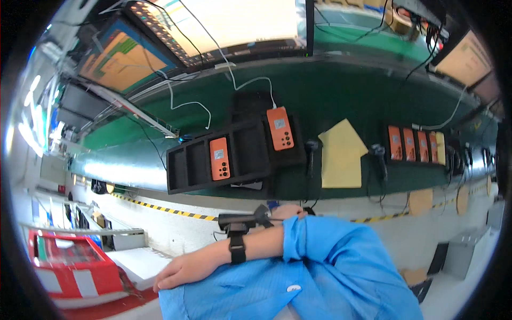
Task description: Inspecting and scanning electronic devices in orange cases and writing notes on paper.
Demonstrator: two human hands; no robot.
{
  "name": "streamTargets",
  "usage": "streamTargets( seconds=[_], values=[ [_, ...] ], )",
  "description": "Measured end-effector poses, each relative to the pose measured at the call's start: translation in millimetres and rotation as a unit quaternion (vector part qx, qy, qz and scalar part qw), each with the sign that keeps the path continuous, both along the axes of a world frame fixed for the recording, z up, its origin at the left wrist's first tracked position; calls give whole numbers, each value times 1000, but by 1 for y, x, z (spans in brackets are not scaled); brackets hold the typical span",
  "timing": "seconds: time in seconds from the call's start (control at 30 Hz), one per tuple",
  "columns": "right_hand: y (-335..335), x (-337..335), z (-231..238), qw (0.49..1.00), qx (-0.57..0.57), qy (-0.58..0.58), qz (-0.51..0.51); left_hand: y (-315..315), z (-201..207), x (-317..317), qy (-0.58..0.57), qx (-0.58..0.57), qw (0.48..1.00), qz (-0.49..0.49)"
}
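Note:
My arms are folded across my body, away from the bench. My right hand (184, 269) lies flat on my blue left sleeve, its fingers stretched out and holding nothing. Past my right forearm shows a bit of skin that seems to be my left hand (288, 212); its fingers are hidden. A black strap (237, 249) circles my right wrist, with a black device (234, 221) beside it. On the bench, a black foam tray (178, 178) holds one orange phone (219, 160). Another orange phone (280, 128), plugged into a white cable (256, 80), lies at the tray's right end.
Yellow sheets (341, 160) lie right of the tray, between two dark handheld devices (378, 154). Farther right sits a second tray with several orange phones (409, 144). Monitors (240, 24) stand behind the green bench. A loose white cable (189, 105) rests behind the tray.

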State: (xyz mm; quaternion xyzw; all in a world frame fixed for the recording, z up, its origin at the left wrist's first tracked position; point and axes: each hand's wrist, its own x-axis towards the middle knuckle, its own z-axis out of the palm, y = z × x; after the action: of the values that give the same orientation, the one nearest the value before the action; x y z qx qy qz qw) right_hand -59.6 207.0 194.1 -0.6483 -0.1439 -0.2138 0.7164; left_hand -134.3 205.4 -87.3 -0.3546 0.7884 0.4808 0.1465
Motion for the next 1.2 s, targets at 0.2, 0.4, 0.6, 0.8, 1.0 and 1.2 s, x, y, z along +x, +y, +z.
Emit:
streamTargets(
  seconds=[0.2,0.4,0.6,0.8,1.0,1.2],
  values=[
    [101,-41,5,979,88,23,183,79,-43,-81,170,-33,983,-61],
    [138,-73,36,975,53,14,214,124,-56,-130,114,-13,993,-22],
    [143,-139,77,991,65,-115,20,141,-64,-152,104,9,994,-13],
    [144,-200,114,939,218,-252,-86,116,-54,-172,138,56,987,56],
    [56,-329,27,782,-82,-118,-607,33,43,-175,460,243,799,301],
    [27,-382,-84,533,67,320,-780,-14,117,-179,478,354,786,167]
  ],
)
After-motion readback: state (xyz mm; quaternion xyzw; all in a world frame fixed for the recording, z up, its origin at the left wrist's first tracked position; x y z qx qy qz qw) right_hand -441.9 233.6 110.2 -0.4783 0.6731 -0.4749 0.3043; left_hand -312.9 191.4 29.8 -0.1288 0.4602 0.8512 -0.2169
